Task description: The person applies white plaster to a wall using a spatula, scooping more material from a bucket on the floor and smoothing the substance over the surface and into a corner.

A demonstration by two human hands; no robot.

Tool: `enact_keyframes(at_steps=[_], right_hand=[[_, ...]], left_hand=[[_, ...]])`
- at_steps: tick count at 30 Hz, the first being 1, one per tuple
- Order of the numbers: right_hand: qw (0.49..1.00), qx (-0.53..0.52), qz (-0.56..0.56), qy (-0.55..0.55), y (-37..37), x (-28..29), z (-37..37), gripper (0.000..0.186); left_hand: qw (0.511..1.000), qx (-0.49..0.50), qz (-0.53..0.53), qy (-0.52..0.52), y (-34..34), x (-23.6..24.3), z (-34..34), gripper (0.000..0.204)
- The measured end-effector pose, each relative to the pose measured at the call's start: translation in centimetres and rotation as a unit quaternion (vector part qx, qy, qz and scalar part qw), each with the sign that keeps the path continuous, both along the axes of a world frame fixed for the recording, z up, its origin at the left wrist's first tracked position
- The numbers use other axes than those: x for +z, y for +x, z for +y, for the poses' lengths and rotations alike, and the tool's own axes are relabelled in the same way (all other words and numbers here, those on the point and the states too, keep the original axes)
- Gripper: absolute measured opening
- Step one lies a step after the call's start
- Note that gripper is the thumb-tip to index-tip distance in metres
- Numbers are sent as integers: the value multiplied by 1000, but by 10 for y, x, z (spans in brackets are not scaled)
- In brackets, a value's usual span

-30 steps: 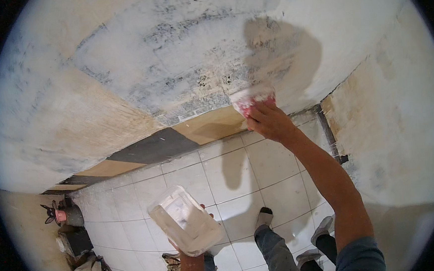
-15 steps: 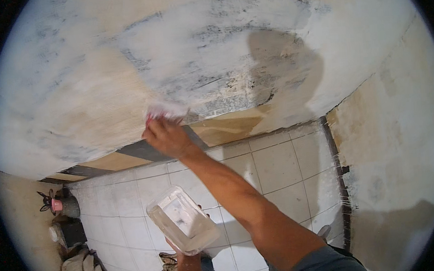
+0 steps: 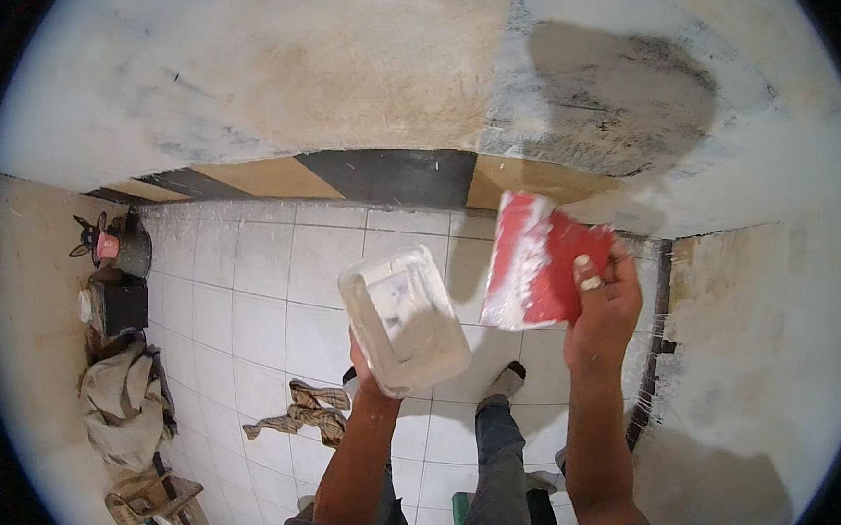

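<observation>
My left hand (image 3: 370, 376) grips a translucent rectangular plastic container (image 3: 406, 345) coated with whitish paste, held over the floor. To its right, my right hand (image 3: 604, 304) is closed on a flat red spreader (image 3: 551, 279) heavily smeared with white paste along its left side. Beyond both hands is a wall (image 3: 371, 83) with patchy white, beige and dark grey areas, my shadow falling on its right part. A band of dark grey and tan blocks (image 3: 386, 178) runs along the wall's base.
A white tiled floor (image 3: 247, 263) lies below, with a crumpled patterned cloth (image 3: 319, 418). Along the left wall stand a pot with a pink item (image 3: 131, 246), a dark box (image 3: 125, 305), sacking (image 3: 121, 406) and a wooden piece (image 3: 166, 514). A side wall (image 3: 732, 320) bounds the right.
My right hand swept left along the wall, then came back right and down beside the container, showing the spreader's red face. The view has shifted, bringing more floor into sight.
</observation>
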State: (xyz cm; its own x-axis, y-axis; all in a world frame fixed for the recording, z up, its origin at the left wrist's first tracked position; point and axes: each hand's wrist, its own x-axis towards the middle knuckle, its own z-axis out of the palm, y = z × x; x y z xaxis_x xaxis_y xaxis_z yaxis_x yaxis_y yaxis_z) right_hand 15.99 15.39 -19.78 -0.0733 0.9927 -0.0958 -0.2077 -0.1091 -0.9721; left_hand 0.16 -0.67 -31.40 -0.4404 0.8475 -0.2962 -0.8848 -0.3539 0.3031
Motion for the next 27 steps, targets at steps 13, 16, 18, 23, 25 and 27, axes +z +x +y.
enact_keyframes(at_steps=[13,16,18,23,25,27], right_hand=[[904,140,-393,91,-58,-18,-59,25],[905,149,-394,61,-64,-20,-58,31],[892,128,-418,112,-66,-27,-55,29],[913,126,-374,100,-64,-43,-46,24],[920,123,-354,118,-62,-51,-42,21],[940,139,-304,66,-61,-55,-40,20]], left_hand=[[991,-117,68,16,-23,13,19,63],[986,-139,92,15,-28,11,17,64],[987,-145,67,5,-29,14,16,64],[984,-157,69,-42,-32,20,13,67],[979,-171,80,-72,-33,17,11,68],[977,-178,91,-77,-34,18,12,68]])
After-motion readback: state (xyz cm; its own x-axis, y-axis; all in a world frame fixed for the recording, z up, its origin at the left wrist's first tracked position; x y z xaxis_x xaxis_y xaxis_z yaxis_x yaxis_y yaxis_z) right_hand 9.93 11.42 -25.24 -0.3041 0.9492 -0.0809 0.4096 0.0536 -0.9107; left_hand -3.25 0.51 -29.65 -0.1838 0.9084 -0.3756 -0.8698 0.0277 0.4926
